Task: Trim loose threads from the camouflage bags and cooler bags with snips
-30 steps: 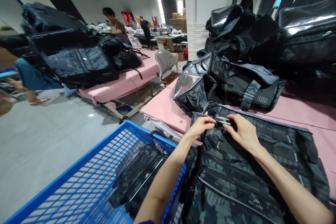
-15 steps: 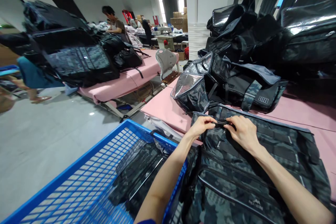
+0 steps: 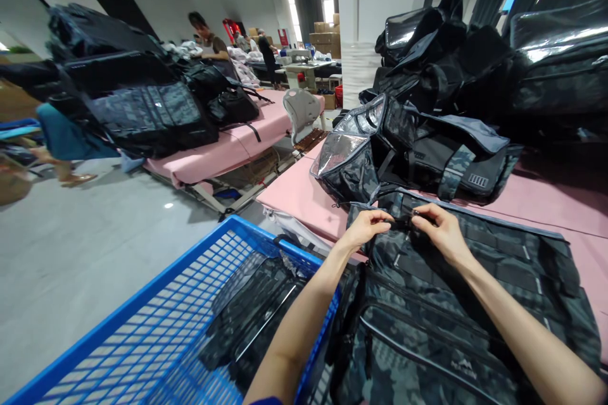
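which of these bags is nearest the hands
The camouflage bag lying directly under the left hand and right hand; the other bags lie behind it, in the blue basket or on the far table.

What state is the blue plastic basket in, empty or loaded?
Partly loaded: at least one dark camouflage bag lies inside the blue plastic basket, while bare mesh shows beside it.
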### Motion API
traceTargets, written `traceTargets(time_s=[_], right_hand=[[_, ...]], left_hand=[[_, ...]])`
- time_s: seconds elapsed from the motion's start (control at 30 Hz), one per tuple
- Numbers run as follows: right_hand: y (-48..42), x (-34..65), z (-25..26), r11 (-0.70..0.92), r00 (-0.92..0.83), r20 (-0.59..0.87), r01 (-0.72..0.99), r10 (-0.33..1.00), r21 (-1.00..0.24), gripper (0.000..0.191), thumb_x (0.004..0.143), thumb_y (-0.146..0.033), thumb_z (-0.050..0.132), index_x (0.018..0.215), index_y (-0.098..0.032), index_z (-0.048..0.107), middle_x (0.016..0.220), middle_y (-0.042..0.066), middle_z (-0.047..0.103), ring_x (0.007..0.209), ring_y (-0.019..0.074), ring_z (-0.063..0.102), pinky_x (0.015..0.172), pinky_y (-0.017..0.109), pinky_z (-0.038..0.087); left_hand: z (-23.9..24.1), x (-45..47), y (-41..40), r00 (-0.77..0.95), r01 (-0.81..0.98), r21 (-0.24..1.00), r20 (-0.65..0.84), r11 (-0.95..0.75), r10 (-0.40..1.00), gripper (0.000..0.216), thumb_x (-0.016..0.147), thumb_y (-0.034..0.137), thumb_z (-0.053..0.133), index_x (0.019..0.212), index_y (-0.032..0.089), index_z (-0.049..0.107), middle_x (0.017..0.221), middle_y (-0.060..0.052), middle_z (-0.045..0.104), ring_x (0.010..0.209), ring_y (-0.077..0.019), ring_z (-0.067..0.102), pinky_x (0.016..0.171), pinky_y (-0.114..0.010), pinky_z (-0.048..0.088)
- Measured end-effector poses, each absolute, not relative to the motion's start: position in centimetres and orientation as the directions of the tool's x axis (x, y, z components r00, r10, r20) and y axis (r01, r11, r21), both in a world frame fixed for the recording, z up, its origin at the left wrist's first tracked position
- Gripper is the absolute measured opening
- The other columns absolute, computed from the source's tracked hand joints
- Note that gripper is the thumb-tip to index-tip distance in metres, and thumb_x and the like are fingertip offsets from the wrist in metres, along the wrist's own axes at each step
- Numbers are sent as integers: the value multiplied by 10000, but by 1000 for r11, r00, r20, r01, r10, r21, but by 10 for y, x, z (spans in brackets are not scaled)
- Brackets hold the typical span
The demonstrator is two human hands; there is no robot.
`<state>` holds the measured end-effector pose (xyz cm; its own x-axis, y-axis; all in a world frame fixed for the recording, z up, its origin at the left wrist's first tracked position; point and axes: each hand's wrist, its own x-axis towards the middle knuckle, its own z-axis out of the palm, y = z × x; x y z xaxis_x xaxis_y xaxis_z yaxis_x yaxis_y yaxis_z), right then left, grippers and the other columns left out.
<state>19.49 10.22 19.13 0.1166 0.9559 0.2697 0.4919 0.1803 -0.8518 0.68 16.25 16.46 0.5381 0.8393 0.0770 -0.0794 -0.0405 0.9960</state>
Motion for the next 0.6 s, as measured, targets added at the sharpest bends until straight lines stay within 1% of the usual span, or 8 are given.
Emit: traceTargets(time_s=[0.07,0.13,0.23,0.3,0.37,0.47,0.53,0.6], right_hand=[[100,202,189,116,197,289,606,937,-787,298,737,-453,596,880,-194,635,848,24,661,730,174,591,678,292,431],[95,205,187,106,199,339,705,919,-701,283,761,-448,588,901,-209,647,883,21,671,736,174,600,686,291,433],[87,203,188,235,73,534,841,842,-487,271,816,-437,554,894,-200,659,871,36,675,731,165,596,678,274,425],[83,200,189,309,-52,649,906,759,-290,256,848,-405,533,876,-185,662,809,42,670,704,153,574,662,263,406],[82,198,190,341,-170,702,934,691,-110,217,859,-355,535,876,-180,662,772,32,666,684,144,550,651,260,382],[84,196,190,343,-284,723,937,630,69,163,852,-305,556,898,-187,660,779,11,670,687,141,531,645,270,353],[86,194,189,330,-307,712,937,631,112,160,855,-297,552,911,-194,661,801,12,673,705,143,529,646,280,341],[88,192,189,317,-309,688,941,656,121,171,863,-301,539,917,-200,666,812,23,674,719,146,531,650,286,333]], left_hand=[[168,5,160,504,42,977,160,-210,848,212,679,247,650,856,141,698,775,-25,611,703,-117,507,669,-231,376],[173,5,157,445,194,892,292,-410,846,181,725,277,644,852,166,709,824,-38,608,756,-136,529,695,-245,393],[178,6,150,396,398,654,510,-643,764,188,813,312,572,848,195,715,891,-63,607,836,-162,547,757,-270,409],[177,6,145,416,467,508,596,-724,687,229,865,291,494,879,210,708,924,-74,626,883,-173,550,788,-281,407],[172,5,140,428,492,441,629,-751,649,263,891,257,440,905,213,699,936,-82,648,894,-174,558,792,-285,406],[163,5,136,387,477,460,655,-749,649,259,893,239,430,907,196,686,920,-88,661,867,-169,574,785,-284,416],[160,7,135,341,429,522,663,-738,667,244,890,239,436,884,183,674,890,-86,657,862,-168,576,791,-286,427],[160,10,134,291,367,601,650,-710,701,225,882,239,449,845,179,662,856,-83,646,856,-164,575,795,-286,436]])
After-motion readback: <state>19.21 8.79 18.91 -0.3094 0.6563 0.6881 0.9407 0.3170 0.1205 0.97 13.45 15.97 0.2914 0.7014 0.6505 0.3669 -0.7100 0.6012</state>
